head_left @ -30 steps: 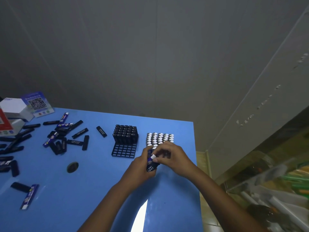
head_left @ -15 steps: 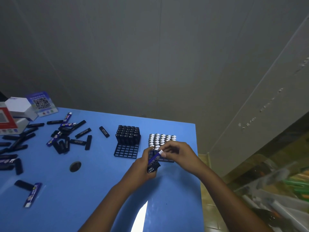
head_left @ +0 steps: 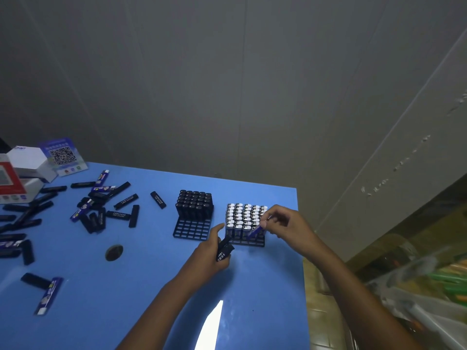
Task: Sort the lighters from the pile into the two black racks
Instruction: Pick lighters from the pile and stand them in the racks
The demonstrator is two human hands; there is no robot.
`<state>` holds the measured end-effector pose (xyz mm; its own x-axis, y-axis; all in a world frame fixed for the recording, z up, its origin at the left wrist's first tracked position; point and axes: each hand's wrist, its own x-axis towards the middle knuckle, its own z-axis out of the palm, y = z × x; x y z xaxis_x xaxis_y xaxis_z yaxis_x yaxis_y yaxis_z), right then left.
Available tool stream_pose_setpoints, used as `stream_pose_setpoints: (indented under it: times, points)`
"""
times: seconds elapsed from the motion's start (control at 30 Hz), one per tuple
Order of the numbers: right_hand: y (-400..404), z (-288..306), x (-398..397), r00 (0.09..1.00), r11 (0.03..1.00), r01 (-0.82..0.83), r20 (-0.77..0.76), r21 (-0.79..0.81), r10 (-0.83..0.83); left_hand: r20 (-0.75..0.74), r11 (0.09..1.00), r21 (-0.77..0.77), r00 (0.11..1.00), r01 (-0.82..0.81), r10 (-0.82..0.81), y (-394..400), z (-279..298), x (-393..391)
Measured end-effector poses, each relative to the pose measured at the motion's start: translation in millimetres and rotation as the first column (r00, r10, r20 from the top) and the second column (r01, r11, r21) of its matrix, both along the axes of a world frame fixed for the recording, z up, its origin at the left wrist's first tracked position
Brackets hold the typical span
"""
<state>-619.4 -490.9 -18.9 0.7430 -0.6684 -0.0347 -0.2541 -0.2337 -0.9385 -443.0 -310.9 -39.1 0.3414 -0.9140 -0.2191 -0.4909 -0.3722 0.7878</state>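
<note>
Nearest to the camera, the left hand (head_left: 211, 251) grips a small bundle of dark lighters (head_left: 224, 250). Its fingers are curled around them, and it waits just in front of the right rack (head_left: 246, 242), at that rack's front left corner.

A little farther, the right hand (head_left: 283, 224) pinches one blue lighter (head_left: 255, 231) by its pale upper end, between the thumb and the first fingers. This hand is the nearer one to the open slots. The blue lighter is tilted: its long axis runs from the fingers down and to the left, and its lower end points into the front row of the right rack, at the rack's front right part. I judge that the coming move must turn this axis upright over a free cell and then push straight down.

Behind it in the same rack, the silver-capped lighters (head_left: 242, 215) stand upright in rows.

To the left of the right rack is the left rack (head_left: 192, 229), with black lighters standing in its far half and open cells in its near half.

Far to the left of the right rack, on the blue table (head_left: 151, 286), lies the pile (head_left: 101, 208), its lighters flat and pointing many ways.
</note>
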Motion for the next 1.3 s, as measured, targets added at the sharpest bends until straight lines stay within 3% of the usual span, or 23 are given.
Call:
stream_pose_setpoints:
  times: [0.2, 0.33, 0.87, 1.3]
  points:
    - [-9, -15, -6, 0.975, 0.938, -0.065, -0.222, -0.341, -0.013, -0.006, 1.000, -0.010, 1.000, 0.000, 0.000, -2, -2, 2]
    - [-11, -20, -6, 0.958, 0.896, -0.090, -0.284, -0.435, -0.042, -0.008, 1.000, -0.006, 1.000, -0.001, 0.001, -5, -2, 3]
    - [-21, -42, 8, 0.940, 0.882, -0.098, -0.334, -0.461, -0.070, -0.015, 0.999, 0.014, 0.999, -0.033, 0.034, -17, -11, 11]
    - [-26, -42, 13, 0.873, 0.828, -0.247, -0.487, -0.503, -0.035, -0.007, 1.000, 0.017, 1.000, -0.012, 0.012, -25, -9, 6]
